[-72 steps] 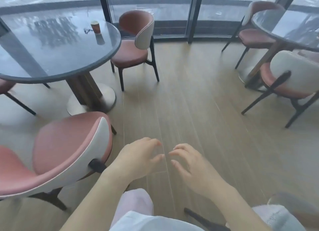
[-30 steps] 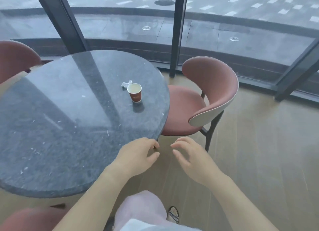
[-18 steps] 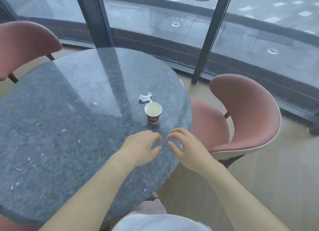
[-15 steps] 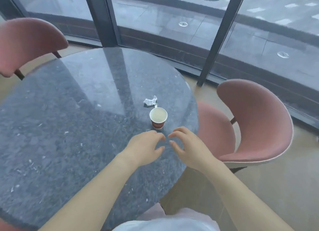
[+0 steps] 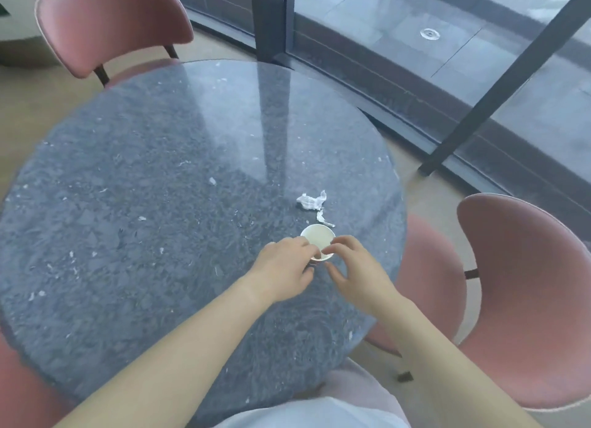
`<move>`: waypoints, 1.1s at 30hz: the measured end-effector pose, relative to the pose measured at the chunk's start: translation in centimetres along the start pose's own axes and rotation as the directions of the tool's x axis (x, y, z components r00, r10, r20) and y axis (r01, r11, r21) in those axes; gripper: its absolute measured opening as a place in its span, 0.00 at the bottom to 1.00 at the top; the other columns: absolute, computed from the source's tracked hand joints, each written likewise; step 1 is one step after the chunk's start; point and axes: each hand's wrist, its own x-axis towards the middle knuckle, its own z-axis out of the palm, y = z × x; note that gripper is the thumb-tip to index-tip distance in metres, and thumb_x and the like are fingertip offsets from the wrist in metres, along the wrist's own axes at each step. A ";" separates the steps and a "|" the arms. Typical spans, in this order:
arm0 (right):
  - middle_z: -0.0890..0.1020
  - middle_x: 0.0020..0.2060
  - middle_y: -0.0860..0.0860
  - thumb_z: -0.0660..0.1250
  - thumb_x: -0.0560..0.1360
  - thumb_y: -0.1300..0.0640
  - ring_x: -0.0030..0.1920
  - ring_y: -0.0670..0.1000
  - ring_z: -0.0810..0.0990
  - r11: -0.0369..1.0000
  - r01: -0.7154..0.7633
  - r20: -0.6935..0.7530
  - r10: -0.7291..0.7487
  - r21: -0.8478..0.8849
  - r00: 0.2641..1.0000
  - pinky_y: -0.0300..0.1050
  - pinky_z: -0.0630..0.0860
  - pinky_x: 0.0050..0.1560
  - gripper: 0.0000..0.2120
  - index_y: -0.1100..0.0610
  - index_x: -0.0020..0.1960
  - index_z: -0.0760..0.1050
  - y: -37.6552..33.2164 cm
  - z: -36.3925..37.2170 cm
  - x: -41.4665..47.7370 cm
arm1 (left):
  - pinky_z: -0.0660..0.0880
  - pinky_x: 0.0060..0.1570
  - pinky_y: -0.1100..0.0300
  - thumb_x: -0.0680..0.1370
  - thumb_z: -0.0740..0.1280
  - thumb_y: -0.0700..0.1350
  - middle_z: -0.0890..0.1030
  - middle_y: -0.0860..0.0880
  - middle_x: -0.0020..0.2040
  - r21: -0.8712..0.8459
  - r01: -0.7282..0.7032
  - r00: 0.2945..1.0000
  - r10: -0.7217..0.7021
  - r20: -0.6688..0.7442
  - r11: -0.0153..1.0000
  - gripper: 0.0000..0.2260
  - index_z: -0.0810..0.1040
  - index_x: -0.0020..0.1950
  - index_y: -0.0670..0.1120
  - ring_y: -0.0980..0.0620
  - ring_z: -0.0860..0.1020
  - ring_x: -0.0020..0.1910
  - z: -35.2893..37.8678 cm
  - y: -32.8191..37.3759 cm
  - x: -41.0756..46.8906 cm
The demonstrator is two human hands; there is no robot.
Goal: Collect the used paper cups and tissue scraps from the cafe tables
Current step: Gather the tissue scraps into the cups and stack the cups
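Left hand [image 5: 284,267] and right hand [image 5: 356,275] curl fingers round an upright paper cup [image 5: 318,237] at four o'clock on the stone table [image 5: 153,178], seemingly to lift it; tissue scraps [image 5: 311,201] lie just beyond, at its twelve

Person, clothing notes. Left forearm [image 5: 179,341] and right forearm [image 5: 441,347] are bare from the wrist to the bottom frame edge. Left hand [image 5: 284,267] and right hand [image 5: 358,274] are bare. Bottom centre: white top [image 5: 313,415], smooth fabric. Just above and right of it: pale pink garment [image 5: 367,384]; kind unclear.
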 end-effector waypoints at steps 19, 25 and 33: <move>0.72 0.58 0.47 0.62 0.76 0.55 0.52 0.49 0.76 0.981 0.195 0.202 -0.189 -0.009 0.961 0.49 0.75 0.49 0.10 0.54 0.56 0.75 7.2 -4.2 8.1 | 0.71 0.49 0.54 0.76 0.61 0.45 0.73 0.54 0.60 -0.146 0.347 0.918 -0.368 -0.151 0.926 0.14 0.71 0.61 0.52 0.50 0.72 0.59 1.4 0.9 6.9; 0.72 0.60 0.49 0.62 0.76 0.56 0.54 0.51 0.76 0.986 0.165 0.181 -0.165 0.018 0.969 0.48 0.75 0.49 0.10 0.54 0.57 0.76 7.0 -3.3 9.1 | 0.73 0.47 0.53 0.75 0.60 0.43 0.78 0.50 0.55 -0.153 0.468 0.878 -0.477 -0.028 0.870 0.13 0.72 0.59 0.52 0.45 0.75 0.55 1.4 -1.2 8.0; 0.73 0.59 0.49 0.62 0.76 0.55 0.54 0.52 0.76 0.991 0.131 0.174 -0.133 0.028 0.976 0.49 0.74 0.51 0.10 0.54 0.56 0.76 6.4 -2.7 10.7 | 0.72 0.49 0.53 0.73 0.62 0.43 0.81 0.48 0.50 -0.289 0.481 0.827 -0.538 -0.165 0.828 0.09 0.76 0.52 0.48 0.45 0.77 0.51 -0.1 -3.6 9.4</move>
